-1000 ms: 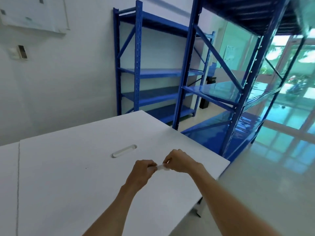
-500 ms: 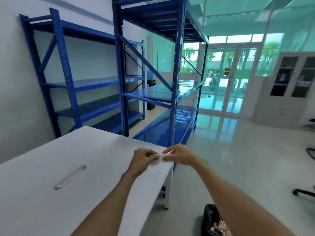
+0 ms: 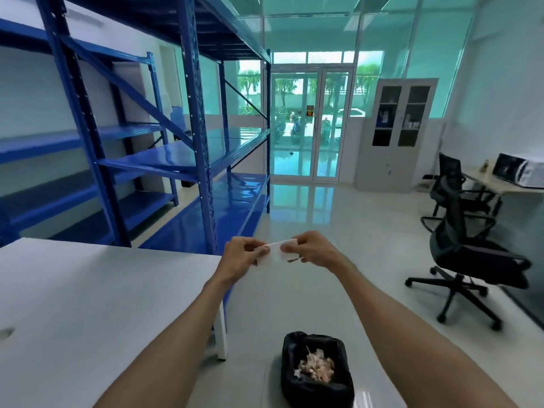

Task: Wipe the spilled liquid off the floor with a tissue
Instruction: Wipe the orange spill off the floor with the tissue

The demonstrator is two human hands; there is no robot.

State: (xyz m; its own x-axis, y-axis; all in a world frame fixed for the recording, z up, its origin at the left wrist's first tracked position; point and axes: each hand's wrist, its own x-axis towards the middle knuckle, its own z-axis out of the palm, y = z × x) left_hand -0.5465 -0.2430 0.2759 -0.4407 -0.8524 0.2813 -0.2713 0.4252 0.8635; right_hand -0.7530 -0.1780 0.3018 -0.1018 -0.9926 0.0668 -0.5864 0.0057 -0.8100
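A small folded white tissue (image 3: 275,254) is stretched between both hands at chest height, above the pale floor (image 3: 338,240). My left hand (image 3: 243,259) pinches its left edge with thumb and fingers. My right hand (image 3: 309,250) pinches its right edge. Both arms reach forward from the bottom of the view. I cannot make out any spilled liquid on the glossy floor from here.
A white table (image 3: 88,304) stands at my left, its corner leg (image 3: 221,340) near my left forearm. A black-lined waste bin (image 3: 316,369) with crumpled paper sits on the floor below my arms. Blue metal racks (image 3: 200,136) stand ahead left, black office chairs (image 3: 465,254) at right, glass doors (image 3: 309,125) beyond.
My view has swung right, from the table toward the open floor. Both hands moved off the table with the tissue and have pulled it wider apart.
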